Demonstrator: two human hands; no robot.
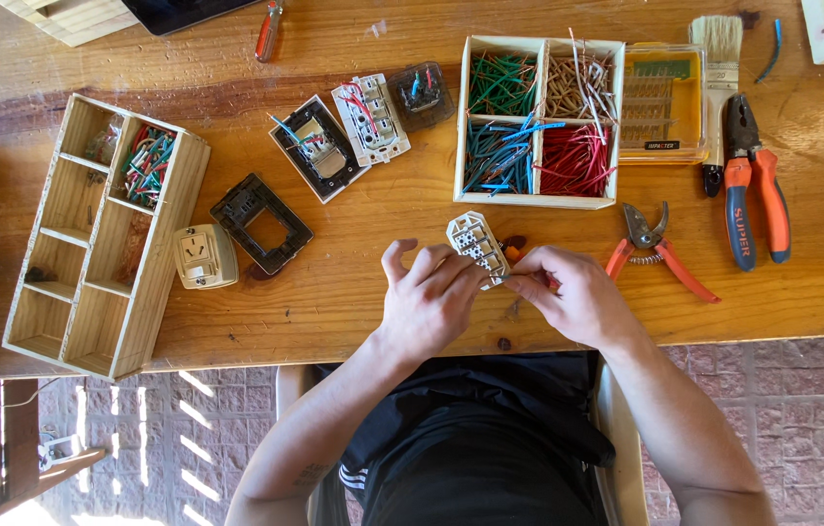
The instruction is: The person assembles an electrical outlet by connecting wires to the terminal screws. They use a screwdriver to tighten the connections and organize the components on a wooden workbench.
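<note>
Head view: the left hand (429,297) curls its fingers around a white socket module (478,245), tilted above the wooden table (354,292). The right hand (568,292) pinches its lower edge. Orange cutters (660,253) lie just right of the fingers; a wire box (539,122) sits beyond.

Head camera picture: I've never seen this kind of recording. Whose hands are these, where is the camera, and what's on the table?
The camera sits on a person's head and looks down at their own bare hands over a wooden table. The left hand holds a white socket module; the right hand pinches its lower end, seemingly with a small orange-handled tool. Behind lies a four-part wooden box of coloured wire pieces. To the right lie orange snips and pliers. To the left stand a long divided wooden tray and a beige socket.
</note>
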